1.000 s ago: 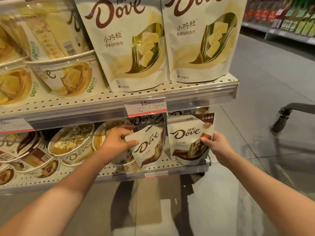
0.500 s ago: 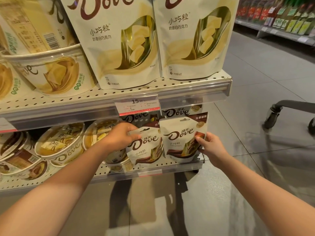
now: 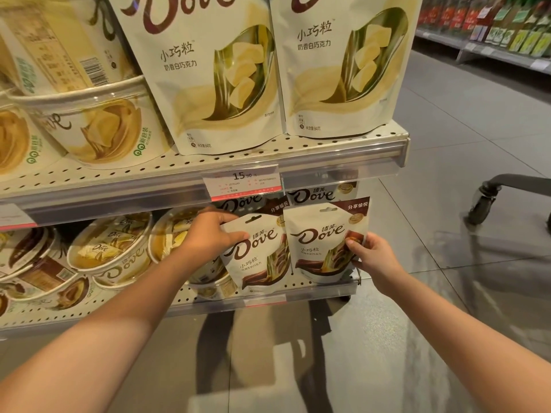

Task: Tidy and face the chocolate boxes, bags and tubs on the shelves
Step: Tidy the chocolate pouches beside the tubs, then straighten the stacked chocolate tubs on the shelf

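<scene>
Two small white-and-brown Dove chocolate bags stand side by side at the right end of the lower shelf (image 3: pixel 268 302). My left hand (image 3: pixel 210 235) grips the upper left corner of the left bag (image 3: pixel 258 254), which leans slightly. My right hand (image 3: pixel 371 253) pinches the right edge of the right bag (image 3: pixel 320 248), which stands upright and faces out. Taller brown Dove bags (image 3: pixel 319 194) stand behind them, mostly hidden. Round Dove tubs (image 3: pixel 110 248) lie tilted to the left on the same shelf.
The upper shelf (image 3: pixel 343 155) carries two large cream Dove bags (image 3: pixel 208 73) and tubs (image 3: pixel 89 126), with a price tag (image 3: pixel 243 181) on its rail. A trolley wheel (image 3: pixel 483 201) stands on the grey floor at the right. Another stocked shelf (image 3: pixel 492 34) runs across the aisle.
The left bag has been turned from tilted towards upright and sits closer to the right bag. Both hands keep their grips.
</scene>
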A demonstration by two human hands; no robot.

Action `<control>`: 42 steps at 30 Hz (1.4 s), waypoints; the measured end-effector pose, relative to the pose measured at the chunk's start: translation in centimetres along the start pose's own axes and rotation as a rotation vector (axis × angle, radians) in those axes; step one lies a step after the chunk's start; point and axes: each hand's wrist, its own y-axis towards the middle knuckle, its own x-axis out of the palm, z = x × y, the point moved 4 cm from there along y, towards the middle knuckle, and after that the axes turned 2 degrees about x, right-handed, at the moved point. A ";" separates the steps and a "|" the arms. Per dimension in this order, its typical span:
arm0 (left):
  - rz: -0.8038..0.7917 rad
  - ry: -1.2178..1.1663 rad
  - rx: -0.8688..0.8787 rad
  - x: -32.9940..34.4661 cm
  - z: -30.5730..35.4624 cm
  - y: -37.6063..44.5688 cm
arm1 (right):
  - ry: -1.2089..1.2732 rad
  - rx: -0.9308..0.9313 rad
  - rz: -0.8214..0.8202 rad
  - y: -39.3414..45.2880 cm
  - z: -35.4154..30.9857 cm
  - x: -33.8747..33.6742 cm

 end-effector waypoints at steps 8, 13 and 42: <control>0.174 0.127 0.208 -1.1 0.2 -2.0 | -0.008 -0.047 0.019 -1.2 -0.3 -0.5; 0.262 0.204 0.255 -1.9 0.3 -3.4 | -0.062 -0.159 0.129 -2.6 -0.9 -0.9; 0.737 0.308 0.428 -27.2 9.3 -13.5 | -0.441 -1.089 -0.130 -20.4 -25.7 17.1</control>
